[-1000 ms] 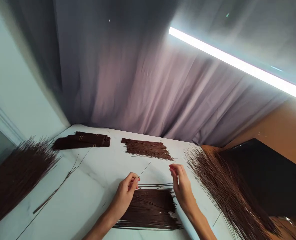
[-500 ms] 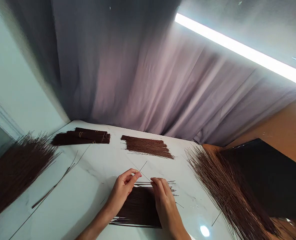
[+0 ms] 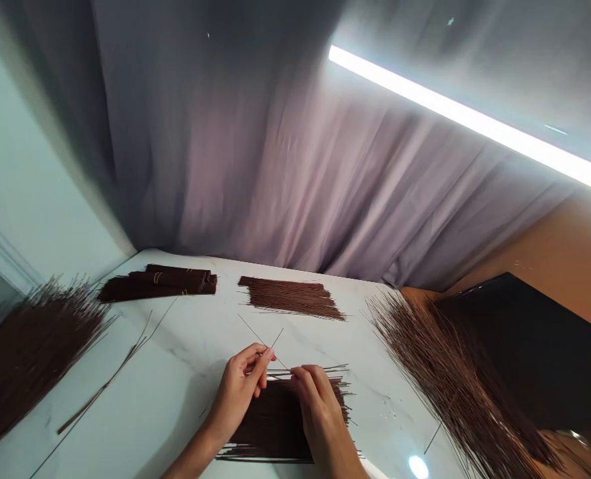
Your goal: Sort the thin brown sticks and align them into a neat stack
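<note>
Thin dark sticks (image 3: 253, 330) cross at the fingertips of my left hand (image 3: 240, 386), whose thumb and index finger pinch them. One of these sticks slants down to the fingertips of my right hand (image 3: 320, 406), which are pressed together on its lower end. Both hands are above a dense layer of dark brown sticks (image 3: 275, 422) lying side by side on the white table (image 3: 186, 372). My right hand covers part of that layer, and stick ends stick out on its right.
Tied dark bundles (image 3: 170, 283) lie at the back left, a flat stick pile (image 3: 293, 297) at the back middle. Big loose heaps stand left (image 3: 36, 352) and right (image 3: 450, 379), the right one beside a black panel (image 3: 535, 352). Loose sticks (image 3: 110, 380) lie left of centre.
Both hands have shifted slightly left and down in view. More of the long slanting stick now shows beyond my left fingertips, to the upper left. The view has tilted a little.
</note>
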`<state>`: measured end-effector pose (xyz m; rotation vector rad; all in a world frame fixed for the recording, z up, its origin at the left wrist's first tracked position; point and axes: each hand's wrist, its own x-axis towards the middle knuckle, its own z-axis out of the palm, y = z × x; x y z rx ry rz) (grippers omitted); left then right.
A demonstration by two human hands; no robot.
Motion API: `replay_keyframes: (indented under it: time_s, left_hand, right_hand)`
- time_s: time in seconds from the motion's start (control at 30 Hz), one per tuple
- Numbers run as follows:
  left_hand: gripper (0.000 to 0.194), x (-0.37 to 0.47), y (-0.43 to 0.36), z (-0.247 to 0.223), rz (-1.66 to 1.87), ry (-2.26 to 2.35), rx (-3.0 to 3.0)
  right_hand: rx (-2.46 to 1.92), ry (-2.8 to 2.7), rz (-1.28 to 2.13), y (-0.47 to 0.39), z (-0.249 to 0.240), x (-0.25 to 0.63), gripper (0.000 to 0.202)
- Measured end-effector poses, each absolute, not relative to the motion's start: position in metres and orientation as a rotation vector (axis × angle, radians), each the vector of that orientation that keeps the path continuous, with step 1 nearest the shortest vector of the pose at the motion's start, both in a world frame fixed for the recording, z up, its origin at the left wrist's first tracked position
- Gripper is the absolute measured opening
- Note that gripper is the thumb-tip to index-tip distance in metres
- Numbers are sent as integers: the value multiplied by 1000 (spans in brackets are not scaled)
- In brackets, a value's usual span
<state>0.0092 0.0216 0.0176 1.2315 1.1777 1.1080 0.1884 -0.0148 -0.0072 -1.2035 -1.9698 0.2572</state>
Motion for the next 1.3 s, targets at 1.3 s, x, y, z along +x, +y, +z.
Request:
replay_keyframes:
  time_s: [1.3]
  left_hand:
    - [37,24,-1,45,922,1021,1179]
  right_hand:
    - [-1095,-2042,-72,-45,21,204,23]
